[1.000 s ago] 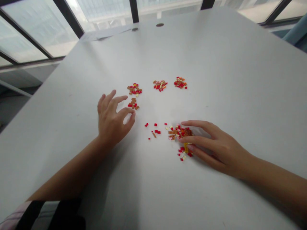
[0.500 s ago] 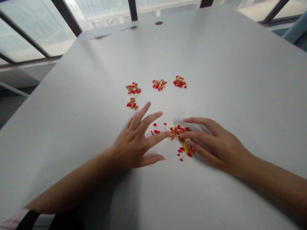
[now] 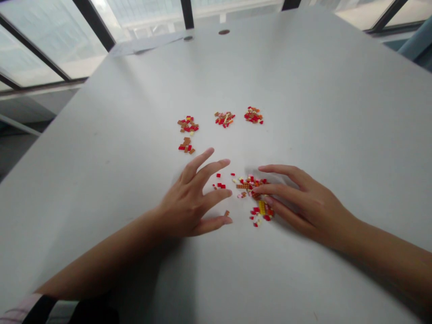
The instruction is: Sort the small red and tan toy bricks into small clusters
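Left hand [image 3: 187,202] is sitting open; brown bit [image 3: 227,213] is lying near its thumb, 3 o'clock. Right hand [image 3: 312,207] is partly covering pile [image 3: 248,185], its 10 o'clock; can't tell if gripping.

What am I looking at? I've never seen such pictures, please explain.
No machine here: you see a person's bare left hand and right hand. Every picture comes from one camera worn on the head, looking forward and down. On the white table lie small bricks, mostly red and brown: four heaps farther off, a looser pile nearer. The left hand is open, a brown brick by its thumb. The right hand's fingers are at the pile; whether they grip anything is unclear.
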A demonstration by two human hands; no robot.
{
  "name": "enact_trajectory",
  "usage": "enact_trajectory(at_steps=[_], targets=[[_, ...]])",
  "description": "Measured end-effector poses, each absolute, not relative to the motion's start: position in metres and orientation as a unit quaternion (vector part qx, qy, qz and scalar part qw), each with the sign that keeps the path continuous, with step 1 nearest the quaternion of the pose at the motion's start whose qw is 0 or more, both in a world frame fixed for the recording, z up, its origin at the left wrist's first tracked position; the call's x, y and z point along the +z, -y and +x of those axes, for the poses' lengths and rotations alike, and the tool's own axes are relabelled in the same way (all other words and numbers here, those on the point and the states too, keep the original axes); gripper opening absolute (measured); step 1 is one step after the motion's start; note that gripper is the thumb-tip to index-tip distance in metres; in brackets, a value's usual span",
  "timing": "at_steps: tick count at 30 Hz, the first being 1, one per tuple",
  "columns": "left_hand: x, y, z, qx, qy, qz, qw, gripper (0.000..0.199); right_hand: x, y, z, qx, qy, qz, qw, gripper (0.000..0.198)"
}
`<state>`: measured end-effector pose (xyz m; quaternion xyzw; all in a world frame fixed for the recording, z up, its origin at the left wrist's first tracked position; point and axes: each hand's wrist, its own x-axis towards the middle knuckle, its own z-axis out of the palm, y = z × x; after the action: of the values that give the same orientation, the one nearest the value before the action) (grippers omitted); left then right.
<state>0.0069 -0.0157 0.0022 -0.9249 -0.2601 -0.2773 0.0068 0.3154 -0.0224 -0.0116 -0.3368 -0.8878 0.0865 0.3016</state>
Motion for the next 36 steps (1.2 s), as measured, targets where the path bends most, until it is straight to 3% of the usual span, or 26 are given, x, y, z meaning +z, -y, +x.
enact_trajectory(at_steps=[7, 18, 25, 32, 36], targets=[[0.007, 0.013, 0.003, -0.278, 0.221, -0.935, -0.011, 0.041, -0.011, 0.023, 0.316, 0.092, 0.887, -0.342, 0.295, 0.028], [0.008, 0.015, 0.006, -0.288, 0.21, -0.934, -0.03, 0.013, -0.011, 0.021, 0.311, 0.056, 0.901, -0.331, 0.276, 0.036], [0.003, 0.013, 0.005, -0.3, 0.246, -0.922, 0.013, 0.014, -0.009, 0.022, 0.313, 0.05, 0.9, -0.343, 0.266, 0.04], [-0.003, 0.015, 0.01, -0.253, 0.271, -0.929, 0.013, 0.041, -0.013, 0.021, 0.31, 0.049, 0.89, -0.375, 0.257, 0.036], [-0.003, 0.015, 0.009, -0.254, 0.278, -0.926, 0.012, 0.041, -0.013, 0.021, 0.311, 0.058, 0.875, -0.394, 0.274, 0.036]])
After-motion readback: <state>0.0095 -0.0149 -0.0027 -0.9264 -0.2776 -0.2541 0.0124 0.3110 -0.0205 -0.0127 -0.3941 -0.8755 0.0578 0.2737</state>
